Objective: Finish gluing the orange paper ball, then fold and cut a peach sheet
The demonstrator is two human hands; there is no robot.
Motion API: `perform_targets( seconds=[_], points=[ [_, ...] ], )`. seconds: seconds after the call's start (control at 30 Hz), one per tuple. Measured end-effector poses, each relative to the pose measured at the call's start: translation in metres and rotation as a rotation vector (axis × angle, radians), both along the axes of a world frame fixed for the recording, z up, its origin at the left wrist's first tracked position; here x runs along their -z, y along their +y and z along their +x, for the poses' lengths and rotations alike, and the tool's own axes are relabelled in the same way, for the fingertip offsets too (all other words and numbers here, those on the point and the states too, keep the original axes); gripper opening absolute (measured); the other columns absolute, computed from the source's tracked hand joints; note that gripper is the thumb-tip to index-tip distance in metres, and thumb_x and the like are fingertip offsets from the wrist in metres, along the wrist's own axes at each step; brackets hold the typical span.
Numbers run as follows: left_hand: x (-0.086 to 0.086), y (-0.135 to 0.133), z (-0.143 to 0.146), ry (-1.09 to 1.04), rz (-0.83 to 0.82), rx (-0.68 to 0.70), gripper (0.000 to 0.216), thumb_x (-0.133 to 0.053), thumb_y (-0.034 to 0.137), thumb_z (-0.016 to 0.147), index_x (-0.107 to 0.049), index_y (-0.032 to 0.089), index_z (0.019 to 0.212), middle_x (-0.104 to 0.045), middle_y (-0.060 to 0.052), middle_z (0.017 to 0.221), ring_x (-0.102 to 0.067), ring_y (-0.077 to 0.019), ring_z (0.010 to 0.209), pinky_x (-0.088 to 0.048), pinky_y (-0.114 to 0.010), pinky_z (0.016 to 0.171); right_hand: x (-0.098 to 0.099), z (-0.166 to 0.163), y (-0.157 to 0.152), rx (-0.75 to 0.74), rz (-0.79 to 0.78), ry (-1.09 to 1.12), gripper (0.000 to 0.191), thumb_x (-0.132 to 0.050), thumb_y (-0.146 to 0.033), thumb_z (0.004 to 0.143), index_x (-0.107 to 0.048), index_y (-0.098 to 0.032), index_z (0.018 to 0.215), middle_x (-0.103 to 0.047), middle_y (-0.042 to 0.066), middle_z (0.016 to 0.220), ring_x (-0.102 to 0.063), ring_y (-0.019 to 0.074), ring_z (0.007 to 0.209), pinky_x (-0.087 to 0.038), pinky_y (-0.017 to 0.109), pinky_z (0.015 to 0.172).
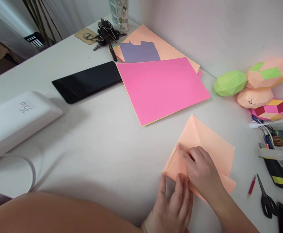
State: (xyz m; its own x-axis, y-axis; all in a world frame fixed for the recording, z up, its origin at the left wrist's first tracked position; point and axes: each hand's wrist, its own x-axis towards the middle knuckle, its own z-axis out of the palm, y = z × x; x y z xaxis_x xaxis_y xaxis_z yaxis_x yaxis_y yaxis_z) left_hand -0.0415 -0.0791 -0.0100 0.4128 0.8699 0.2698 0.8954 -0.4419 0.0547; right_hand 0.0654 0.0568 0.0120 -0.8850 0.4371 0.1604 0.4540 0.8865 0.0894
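Note:
A peach-coloured sheet of paper [204, 142], partly folded, lies on the white table [102, 142] at the lower right. My right hand [202, 171] rests on it with the fingers curled and the index finger pressing a crease near the left fold. My left hand [173, 204] comes in from below, fingers stretched out flat and together, pressing the lower left edge of the same sheet. Neither hand lifts the paper off the table.
A pink sheet [161, 87] lies beyond, over peach and purple paper [139, 51]. A black phone [88, 82], keys [106, 34] and a white device [17, 119] are left. Folded paper shapes [253, 87], pens and scissors [265, 197] crowd the right edge by the wall.

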Motion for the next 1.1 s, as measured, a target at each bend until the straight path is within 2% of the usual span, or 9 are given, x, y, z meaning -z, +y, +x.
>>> perform_targets(
  seconds=[0.13,0.3,0.43,0.67,0.73,0.8,0.9,1.0,1.1],
  points=[
    [-0.002,0.000,0.002,0.015,-0.032,0.000,0.058,-0.039,0.056,0.087,-0.056,0.020,0.129,-0.052,-0.015,0.135,-0.038,-0.0391,0.123,-0.032,-0.062,0.089,0.000,0.000,0.000,0.012,-0.032,0.022,0.060,-0.040,0.007,0.080,-0.046,-0.012,0.137,-0.045,0.002,0.066,-0.040,0.0166,0.062,-0.039,0.029,0.054],
    [-0.008,-0.002,0.009,0.045,-0.124,-0.108,0.069,-0.047,0.068,0.079,-0.048,0.029,0.137,-0.046,-0.011,0.139,-0.043,-0.0387,0.111,-0.031,-0.066,0.090,0.002,0.001,0.000,0.017,-0.049,0.035,0.060,-0.041,0.007,0.080,-0.045,-0.011,0.138,-0.044,0.003,0.067,-0.039,0.0169,0.063,-0.039,0.029,0.055],
    [-0.007,-0.008,0.011,0.062,-0.123,-0.111,0.075,-0.044,0.071,0.079,-0.045,0.026,0.139,-0.052,-0.016,0.133,-0.045,-0.0401,0.110,-0.029,-0.068,0.089,0.005,0.003,0.000,0.018,-0.030,0.020,0.056,-0.039,0.009,0.080,-0.051,-0.010,0.132,-0.044,0.002,0.067,-0.038,0.0166,0.063,-0.037,0.029,0.056],
    [-0.007,-0.008,0.005,0.075,-0.038,-0.036,0.074,-0.049,0.070,0.078,-0.061,0.012,0.123,-0.063,-0.016,0.116,-0.049,-0.0362,0.112,-0.027,-0.055,0.101,0.005,0.001,-0.001,0.014,0.027,0.019,0.044,-0.045,0.007,0.080,-0.061,-0.007,0.119,-0.041,0.001,0.064,-0.037,0.0161,0.062,-0.034,0.028,0.054],
    [-0.013,-0.001,0.002,0.089,-0.058,-0.023,0.064,-0.048,0.062,0.084,-0.065,0.010,0.117,-0.064,-0.017,0.111,-0.052,-0.0351,0.107,-0.035,-0.054,0.094,0.005,0.002,-0.002,0.031,0.020,0.008,0.041,-0.049,0.004,0.081,-0.061,-0.006,0.119,-0.042,0.002,0.064,-0.037,0.0164,0.062,-0.034,0.028,0.055],
    [-0.020,0.012,-0.005,0.108,-0.083,0.022,0.041,-0.049,0.044,0.090,-0.069,0.011,0.105,-0.065,-0.014,0.097,-0.058,-0.0292,0.090,-0.044,-0.046,0.078,0.006,0.001,-0.005,0.065,-0.005,-0.007,0.043,-0.049,0.004,0.081,-0.060,-0.006,0.122,-0.043,0.002,0.065,-0.037,0.0163,0.063,-0.034,0.028,0.055],
    [-0.024,0.036,-0.017,0.131,-0.160,0.135,0.015,-0.051,0.011,0.083,-0.066,0.012,0.081,-0.057,-0.005,0.070,-0.055,-0.0180,0.062,-0.040,-0.029,0.051,0.008,-0.002,-0.008,0.139,-0.164,0.024,0.045,-0.052,0.002,0.082,-0.059,-0.011,0.124,-0.048,0.003,0.069,-0.043,0.0172,0.066,-0.037,0.029,0.058],
    [-0.020,0.057,-0.028,0.151,-0.263,0.163,0.020,-0.047,-0.002,0.075,-0.058,0.013,0.084,-0.056,-0.005,0.075,-0.056,-0.0181,0.065,-0.038,-0.026,0.049,0.001,-0.001,-0.001,0.208,-0.332,0.085,0.038,-0.056,-0.007,0.084,-0.062,-0.020,0.120,-0.053,0.001,0.072,-0.051,0.0167,0.069,-0.042,0.028,0.060],
    [-0.014,0.069,-0.033,0.143,-0.315,0.209,0.022,-0.042,-0.002,0.080,-0.050,0.017,0.072,-0.052,-0.003,0.067,-0.053,-0.0166,0.055,-0.035,-0.026,0.046,-0.018,0.024,0.007,0.302,-0.490,0.124,0.036,-0.052,-0.012,0.088,-0.059,-0.023,0.122,-0.058,-0.001,0.072,-0.056,0.0131,0.066,-0.045,0.024,0.059]
  ],
)
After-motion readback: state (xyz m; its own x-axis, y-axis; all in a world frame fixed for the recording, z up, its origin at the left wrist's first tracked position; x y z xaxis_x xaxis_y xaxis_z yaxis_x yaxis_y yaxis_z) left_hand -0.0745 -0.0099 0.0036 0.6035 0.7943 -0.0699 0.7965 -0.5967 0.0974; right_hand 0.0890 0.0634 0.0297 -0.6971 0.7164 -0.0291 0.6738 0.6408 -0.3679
